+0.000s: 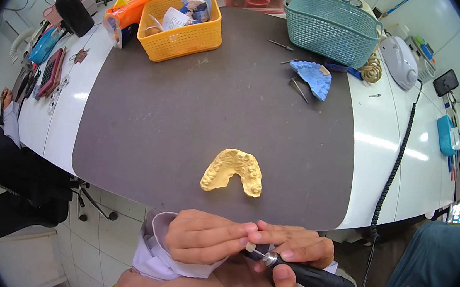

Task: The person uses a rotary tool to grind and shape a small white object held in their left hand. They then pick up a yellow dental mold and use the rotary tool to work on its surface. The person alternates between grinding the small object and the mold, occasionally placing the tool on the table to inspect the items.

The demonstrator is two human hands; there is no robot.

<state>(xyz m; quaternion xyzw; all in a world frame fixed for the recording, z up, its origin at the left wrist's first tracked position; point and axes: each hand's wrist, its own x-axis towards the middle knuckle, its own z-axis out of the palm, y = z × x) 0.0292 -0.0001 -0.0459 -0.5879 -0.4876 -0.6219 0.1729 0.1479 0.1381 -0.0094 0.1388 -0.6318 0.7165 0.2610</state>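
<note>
My right hand [300,249] is wrapped round a black dental handpiece [319,278] with a metal collar, its thin bur pointing left. Pinched in the fingertips of my left hand [203,237] is a small cream piece like a dental crown [251,247], right at the bur's tip. The fingertips of both hands meet just above it, and part of the grip is hidden. Beyond my hands a yellow dental cast [217,171], horseshoe-shaped with teeth, lies on the grey mat [188,111]. Farther back at the right is a blue dental cast [314,80] with a cream tooth piece on it.
Loose burs [299,90] lie by the blue cast. A yellow basket [181,49] and a teal basket [331,33] stand at the back. From the handpiece a coiled black cord [388,188] runs up to a white control unit [399,61]. Other people sit at both sides.
</note>
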